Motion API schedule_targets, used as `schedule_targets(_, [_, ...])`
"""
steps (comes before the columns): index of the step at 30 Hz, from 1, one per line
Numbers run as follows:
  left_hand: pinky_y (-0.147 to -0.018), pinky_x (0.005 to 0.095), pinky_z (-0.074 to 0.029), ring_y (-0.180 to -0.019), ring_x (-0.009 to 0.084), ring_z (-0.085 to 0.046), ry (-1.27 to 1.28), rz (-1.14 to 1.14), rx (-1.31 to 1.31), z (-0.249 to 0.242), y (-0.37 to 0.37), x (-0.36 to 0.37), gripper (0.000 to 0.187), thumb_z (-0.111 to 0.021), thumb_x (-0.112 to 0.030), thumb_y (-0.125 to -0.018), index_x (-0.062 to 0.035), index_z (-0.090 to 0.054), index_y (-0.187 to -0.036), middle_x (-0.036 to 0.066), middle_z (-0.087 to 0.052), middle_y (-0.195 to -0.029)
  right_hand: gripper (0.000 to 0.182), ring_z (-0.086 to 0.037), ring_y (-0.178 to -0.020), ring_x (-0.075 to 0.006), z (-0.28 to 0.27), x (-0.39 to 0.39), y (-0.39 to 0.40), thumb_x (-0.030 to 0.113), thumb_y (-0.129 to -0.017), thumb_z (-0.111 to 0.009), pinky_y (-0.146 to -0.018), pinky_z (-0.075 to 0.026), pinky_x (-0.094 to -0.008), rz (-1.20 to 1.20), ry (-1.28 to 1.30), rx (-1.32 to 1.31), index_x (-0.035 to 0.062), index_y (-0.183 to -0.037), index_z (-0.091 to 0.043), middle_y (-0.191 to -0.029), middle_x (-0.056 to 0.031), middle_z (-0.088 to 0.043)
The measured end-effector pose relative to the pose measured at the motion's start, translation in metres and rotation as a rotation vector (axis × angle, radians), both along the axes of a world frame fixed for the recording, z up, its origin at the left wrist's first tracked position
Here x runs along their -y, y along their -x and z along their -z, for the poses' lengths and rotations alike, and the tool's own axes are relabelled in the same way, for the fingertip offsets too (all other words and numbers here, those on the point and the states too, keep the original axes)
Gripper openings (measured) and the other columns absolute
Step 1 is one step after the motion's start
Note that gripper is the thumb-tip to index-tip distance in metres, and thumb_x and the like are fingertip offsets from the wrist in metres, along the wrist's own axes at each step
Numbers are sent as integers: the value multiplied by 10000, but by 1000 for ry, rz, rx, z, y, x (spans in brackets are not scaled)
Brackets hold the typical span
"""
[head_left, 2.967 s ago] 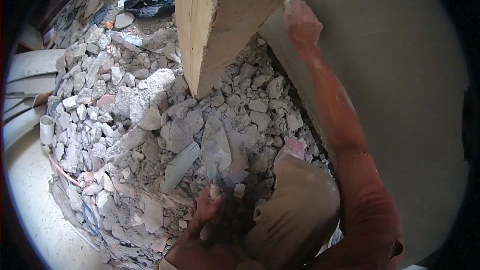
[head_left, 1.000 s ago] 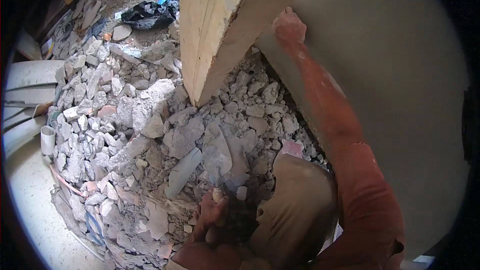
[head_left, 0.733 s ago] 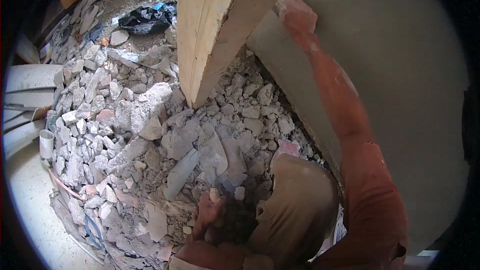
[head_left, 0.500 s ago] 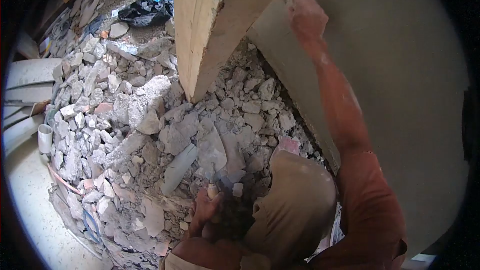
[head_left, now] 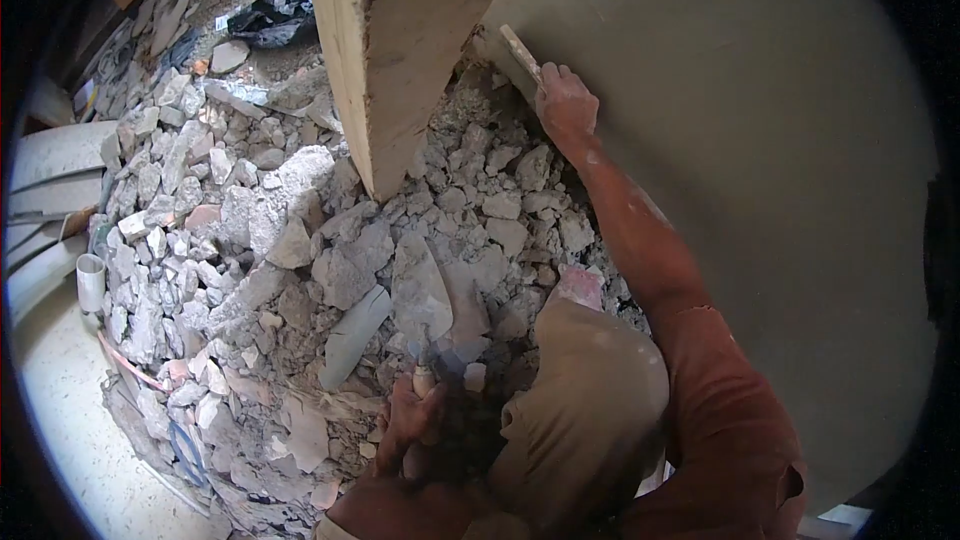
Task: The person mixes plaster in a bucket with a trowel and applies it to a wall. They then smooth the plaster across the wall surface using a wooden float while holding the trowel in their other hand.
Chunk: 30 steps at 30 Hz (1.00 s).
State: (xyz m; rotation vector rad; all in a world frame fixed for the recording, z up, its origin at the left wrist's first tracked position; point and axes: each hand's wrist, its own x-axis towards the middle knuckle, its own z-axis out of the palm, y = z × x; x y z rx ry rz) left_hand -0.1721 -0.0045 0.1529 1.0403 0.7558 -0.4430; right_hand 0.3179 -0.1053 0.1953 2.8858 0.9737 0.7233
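From where I stand, the right hand point(head_left: 568, 100) is closed round a pale, thin-edged tool point(head_left: 520, 55) at the grey wall point(head_left: 760, 160), near its lower edge and beside the leaning wooden board point(head_left: 415, 50). It is probably a float, though the fingers hide its grip. It looks light and stiff, best held at mid-back so the face sits flat; a tilt could let an edge dig in. The left hand point(head_left: 408, 415), fingers curled shut, has a pointed trowel point(head_left: 420, 290) by its wooden handle, low over the rubble point(head_left: 250, 310). That blade seems rigid and tip-heavy, the handle its proper hold, perhaps slippery with dust.
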Motion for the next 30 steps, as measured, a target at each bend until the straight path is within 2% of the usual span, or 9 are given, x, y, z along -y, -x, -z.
schedule_targets(1, [-615,343,-484,-709,153,-607,1,2,7,2,1,1,246,-707,-190,-851,-43,-582,-1004,51,-634,-817,197,-634,-847,-318,-1,1,-2,136,-799,-658,-650,-535,-463,14,-2,13,115,-918,-502,-890,-92,-582])
schedule_targets(3, [-522,257,-468,-616,94,-570,-214,-11,184,-5,-2,0,435,-692,-115,-859,8,-514,-1236,22,-611,-797,195,-633,-849,-318,-10,3,-2,140,-803,-656,-653,-536,-465,30,1,31,116,-920,-502,-899,-93,-585])
schedule_targets(7, [-508,255,-460,-591,91,-560,-63,-68,194,1,0,1,352,-682,-109,-862,-13,-534,-1167,15,-603,-770,199,-634,-857,-322,-41,5,-2,157,-811,-657,-660,-537,-471,45,0,55,116,-922,-496,-912,-94,-585])
schedule_targets(9, [-642,334,-466,-712,155,-565,-44,3,102,-22,-10,-8,241,-690,-185,-865,-41,-557,-1005,43,-603,-838,207,-634,-863,-324,-64,8,-1,163,-812,-660,-662,-538,-472,74,7,64,114,-924,-493,-915,-94,-583])
schedule_targets(20, [-617,334,-461,-702,150,-569,-82,11,99,-18,-8,-9,343,-719,-235,-846,-17,-561,-1058,53,-596,-796,239,-658,-787,-277,-164,16,13,194,-819,-717,-582,-543,-402,38,-18,340,109,-959,-543,-867,-78,-607])
schedule_targets(24, [-608,334,-458,-701,155,-573,-152,-38,147,-22,-10,-6,332,-711,-203,-860,-9,-560,-1083,55,-599,-812,210,-651,-761,-276,-141,3,18,180,-822,-705,-570,-539,-404,-28,-32,350,114,-948,-551,-838,-73,-601])
schedule_targets(25, [-608,334,-458,-701,155,-573,-158,-40,145,-21,-10,-6,332,-711,-203,-860,-9,-560,-1083,55,-599,-812,191,-649,-755,-277,-125,-2,17,172,-828,-693,-568,-540,-412,-63,-40,298,114,-938,-549,-830,-73,-596])
schedule_targets(27, [-500,259,-453,-565,87,-551,-89,-28,187,-16,-8,-6,160,-666,-98,-868,-56,-546,-965,-1,-576,-704,172,-648,-749,-278,-91,-15,15,164,-833,-681,-567,-542,-419,-101,-55,240,114,-927,-546,-821,-73,-591])
schedule_targets(30, [-509,255,-451,-584,87,-553,-25,-19,134,-6,-6,-3,166,-671,-102,-862,-58,-546,-963,9,-587,-730,131,-653,-762,-283,-39,-30,-4,145,-845,-650,-570,-552,-428,-147,-27,145,110,-903,-537,-811,-77,-587])
